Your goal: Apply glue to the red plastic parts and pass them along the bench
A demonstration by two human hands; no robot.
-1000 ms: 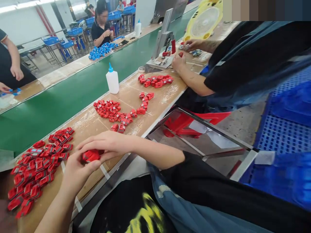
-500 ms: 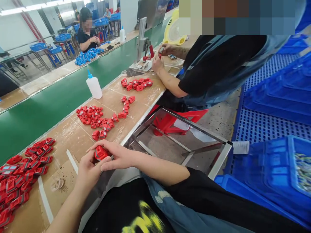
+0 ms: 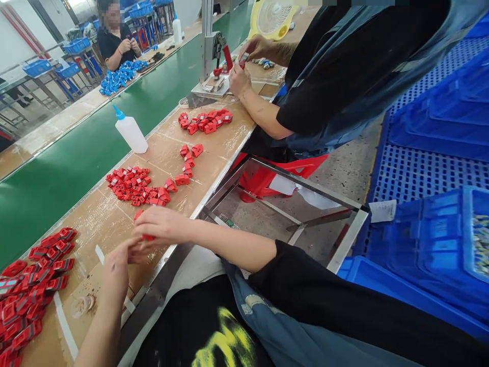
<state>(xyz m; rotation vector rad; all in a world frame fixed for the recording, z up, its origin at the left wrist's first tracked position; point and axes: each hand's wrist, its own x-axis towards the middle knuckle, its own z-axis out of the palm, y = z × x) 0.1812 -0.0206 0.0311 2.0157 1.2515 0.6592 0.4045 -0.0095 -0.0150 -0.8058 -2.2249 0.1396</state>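
Trouble in the head view would most likely start with the red piece [image 3: 148, 237], which sits under the right hand [image 3: 162, 223], above the bench [image 3: 225, 145] and close to its near edge. The right grip looks curled round that piece, pinching it, with only a sliver of red showing; the left hand [image 3: 117, 260] meets it from the side, its fingers bent and blurred, so I cannot tell whether its grip pinches anything. Because so little of the piece is visible, a loose hold or a fumble between hands could let it slip, and this near the edge it might drop past the bench to the floor [image 3: 263, 216]. Another red piece [image 3: 138, 214] lies just beyond the right knuckles, where a careless sweep could push it into the scattered cluster [image 3: 130, 186] and mix the two. Near the left forearm is a small clear round item [image 3: 79, 307]; an elbow pulled back could catch it. Farther off, beside the green belt [image 3: 80, 137], the white bottle [image 3: 132, 134] is tall and narrow, so a long reach across could, I judge, knock it over.
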